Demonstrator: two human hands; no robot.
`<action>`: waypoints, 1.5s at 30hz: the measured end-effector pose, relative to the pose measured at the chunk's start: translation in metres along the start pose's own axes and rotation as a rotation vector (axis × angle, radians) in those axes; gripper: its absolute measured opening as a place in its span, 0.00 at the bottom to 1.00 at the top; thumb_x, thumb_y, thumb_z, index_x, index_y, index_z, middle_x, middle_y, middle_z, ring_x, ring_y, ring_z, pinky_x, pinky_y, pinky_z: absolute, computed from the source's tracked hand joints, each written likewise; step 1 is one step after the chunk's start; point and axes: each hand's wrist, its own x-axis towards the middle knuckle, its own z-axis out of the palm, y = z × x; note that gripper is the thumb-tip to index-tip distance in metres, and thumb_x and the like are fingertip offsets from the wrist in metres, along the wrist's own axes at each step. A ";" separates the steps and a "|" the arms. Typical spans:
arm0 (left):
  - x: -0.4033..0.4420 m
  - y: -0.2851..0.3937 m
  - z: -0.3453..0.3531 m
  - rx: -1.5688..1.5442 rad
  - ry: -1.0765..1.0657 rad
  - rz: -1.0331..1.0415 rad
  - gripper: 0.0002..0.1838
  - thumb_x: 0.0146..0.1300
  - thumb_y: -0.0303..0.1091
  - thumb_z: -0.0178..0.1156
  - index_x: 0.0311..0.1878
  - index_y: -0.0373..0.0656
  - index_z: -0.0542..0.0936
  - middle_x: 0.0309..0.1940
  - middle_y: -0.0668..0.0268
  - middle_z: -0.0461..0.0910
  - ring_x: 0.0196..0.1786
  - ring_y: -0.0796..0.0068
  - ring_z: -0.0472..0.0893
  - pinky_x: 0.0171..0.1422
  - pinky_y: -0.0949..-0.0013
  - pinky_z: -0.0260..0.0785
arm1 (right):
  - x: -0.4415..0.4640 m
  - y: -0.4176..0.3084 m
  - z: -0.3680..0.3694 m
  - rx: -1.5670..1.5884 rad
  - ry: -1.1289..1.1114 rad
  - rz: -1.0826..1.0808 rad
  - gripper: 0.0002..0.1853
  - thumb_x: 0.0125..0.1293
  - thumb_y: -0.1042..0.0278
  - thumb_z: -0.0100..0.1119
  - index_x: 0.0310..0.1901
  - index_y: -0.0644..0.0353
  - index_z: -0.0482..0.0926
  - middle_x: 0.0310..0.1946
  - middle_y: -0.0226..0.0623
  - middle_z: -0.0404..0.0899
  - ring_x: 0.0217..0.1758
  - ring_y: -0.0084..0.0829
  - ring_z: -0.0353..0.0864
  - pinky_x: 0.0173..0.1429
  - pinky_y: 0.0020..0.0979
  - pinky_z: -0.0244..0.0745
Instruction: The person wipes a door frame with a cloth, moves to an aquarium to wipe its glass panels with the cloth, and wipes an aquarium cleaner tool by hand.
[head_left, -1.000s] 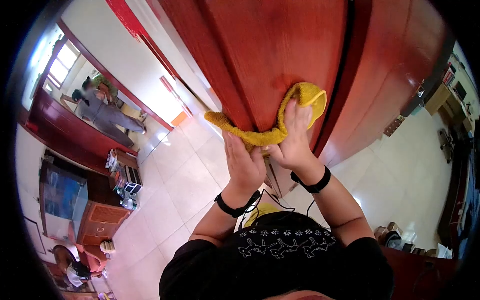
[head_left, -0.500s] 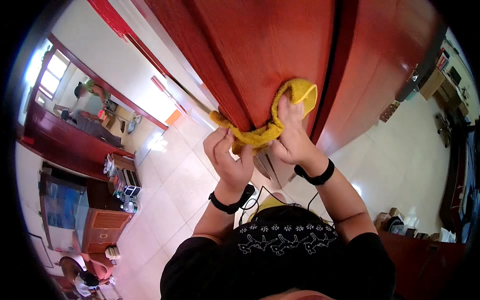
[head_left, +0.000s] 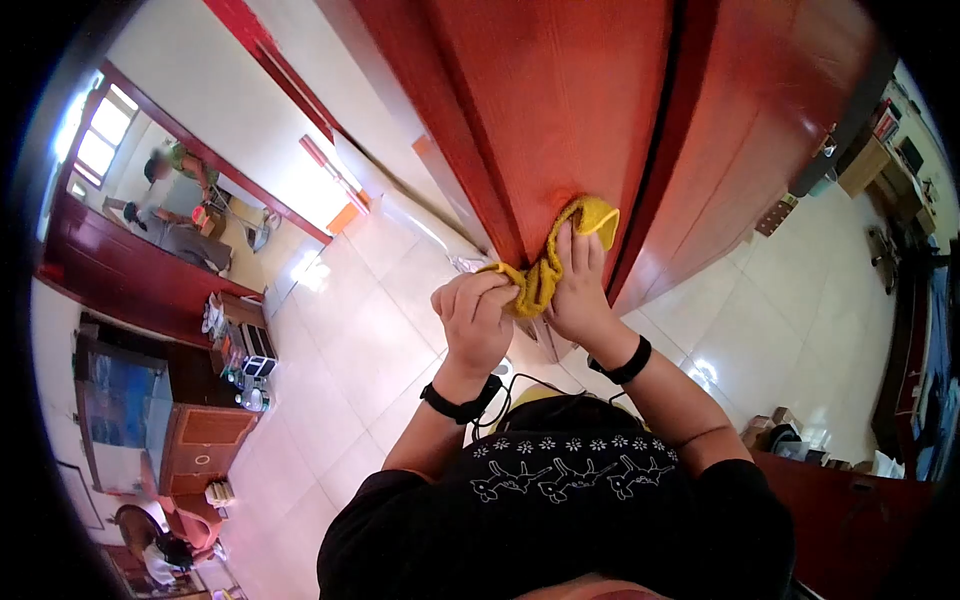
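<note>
A yellow towelling cloth (head_left: 541,284) is bunched over the lower part of a red wooden panel (head_left: 560,120), wrapped around its edge. My left hand (head_left: 474,318) has its fingers curled around the cloth's left end, just off the panel's left side. On the other side, my right hand (head_left: 581,295) presses the cloth's right part against the wood, fingers pointing up over it and thumb toward the middle. Part of the cloth is hidden behind my fingers. Both wrists wear black bands.
Pale floor tiles (head_left: 345,350) spread below. On the left stands a wooden cabinet (head_left: 205,440) with bottles nearby. Two people are in the room beyond the doorway, near a window (head_left: 103,140). A desk (head_left: 868,165) is at the far right, and boxes lie lower right.
My left hand has shifted right, closer to my right hand, and the cloth is more bunched between them. My right hand has come slightly down along the panel.
</note>
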 end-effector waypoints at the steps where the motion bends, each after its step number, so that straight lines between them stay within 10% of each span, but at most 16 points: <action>1: -0.007 -0.001 0.001 0.003 -0.031 -0.038 0.15 0.42 0.18 0.63 0.34 0.48 0.78 0.40 0.67 0.77 0.46 0.63 0.74 0.56 0.62 0.60 | -0.006 -0.002 0.002 0.062 -0.003 0.056 0.46 0.56 0.61 0.63 0.72 0.70 0.50 0.67 0.65 0.51 0.71 0.65 0.49 0.74 0.55 0.44; 7: -0.035 -0.014 0.008 -0.093 -0.161 -0.386 0.17 0.45 0.15 0.62 0.41 0.38 0.77 0.38 0.58 0.73 0.42 0.56 0.76 0.43 0.62 0.71 | -0.029 -0.008 0.010 0.259 0.058 0.293 0.44 0.47 0.77 0.71 0.67 0.62 0.59 0.63 0.54 0.56 0.69 0.52 0.58 0.73 0.42 0.57; 15: -0.054 -0.009 0.026 -0.351 -0.178 -0.741 0.18 0.52 0.17 0.62 0.47 0.34 0.72 0.44 0.57 0.73 0.47 0.64 0.78 0.52 0.69 0.76 | -0.044 0.029 0.036 0.561 0.105 0.446 0.38 0.46 0.77 0.75 0.57 0.62 0.60 0.52 0.41 0.65 0.54 0.33 0.71 0.59 0.32 0.71; 27: -0.058 0.002 0.024 -0.290 -0.281 -0.679 0.28 0.50 0.26 0.65 0.56 0.34 0.68 0.50 0.49 0.70 0.51 0.47 0.76 0.55 0.59 0.72 | -0.058 0.046 0.048 0.754 -0.063 0.579 0.30 0.49 0.78 0.73 0.49 0.65 0.61 0.42 0.38 0.68 0.45 0.30 0.75 0.51 0.31 0.74; 37: -0.048 0.004 0.013 -0.328 -0.331 -0.724 0.25 0.48 0.22 0.67 0.51 0.33 0.72 0.47 0.53 0.72 0.50 0.55 0.78 0.58 0.65 0.73 | -0.052 0.031 0.022 0.935 -0.091 0.557 0.23 0.55 0.82 0.65 0.50 0.62 0.65 0.45 0.37 0.72 0.50 0.27 0.75 0.56 0.29 0.72; 45: -0.002 0.020 0.003 -0.398 0.153 -0.417 0.29 0.53 0.24 0.63 0.61 0.35 0.69 0.59 0.49 0.69 0.63 0.46 0.70 0.68 0.57 0.62 | 0.002 0.005 -0.033 0.672 0.034 0.186 0.32 0.58 0.82 0.62 0.62 0.58 0.60 0.61 0.38 0.63 0.64 0.32 0.67 0.67 0.34 0.64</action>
